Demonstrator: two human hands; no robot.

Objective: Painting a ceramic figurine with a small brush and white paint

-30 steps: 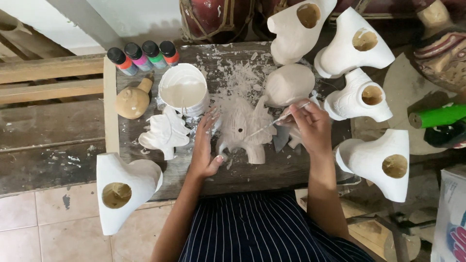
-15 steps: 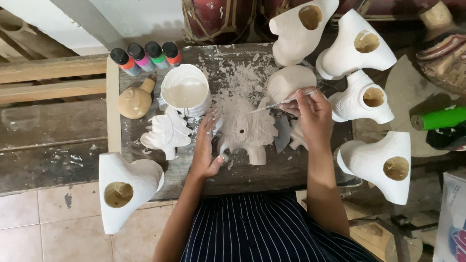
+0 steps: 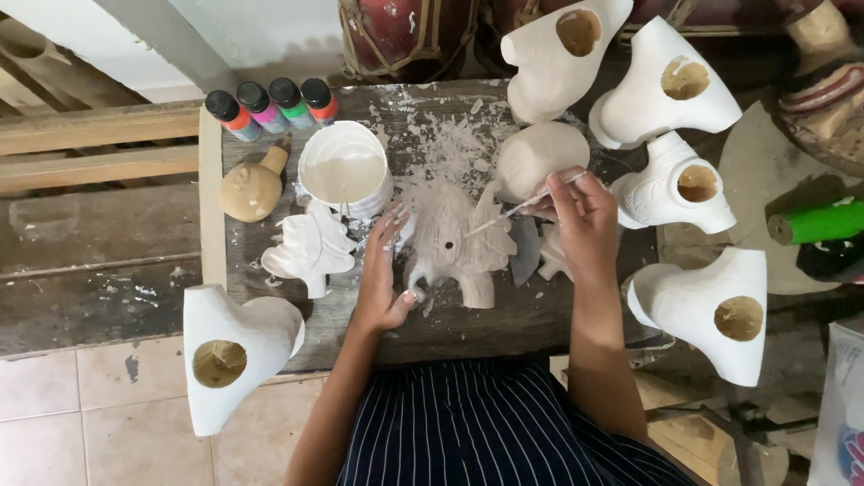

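Note:
A pale carved figure (image 3: pixel 454 247) lies on the paint-spattered wooden board (image 3: pixel 468 319) in front of me. My left hand (image 3: pixel 382 270) rests flat against the figure's left side, fingers spread. My right hand (image 3: pixel 580 220) grips a thin white-coated brush (image 3: pixel 522 207), whose tip touches the top of the figure. A white bucket of white paint (image 3: pixel 345 171) stands just beyond my left hand. A white-painted leaf-shaped carving (image 3: pixel 310 247) lies left of my left hand.
Several white hollow mask-like carvings ring the board: one at the front left (image 3: pixel 229 351), others at the right (image 3: pixel 711 310) and back right (image 3: pixel 666 85). Small paint bottles (image 3: pixel 270 106) stand at the back left beside a tan carved piece (image 3: pixel 252 187). A green roller (image 3: pixel 814 223) lies far right.
My right hand has drawn the brush back and forth at the figure's upper right, ending with its tip on the top. My left hand has stayed on the figure.

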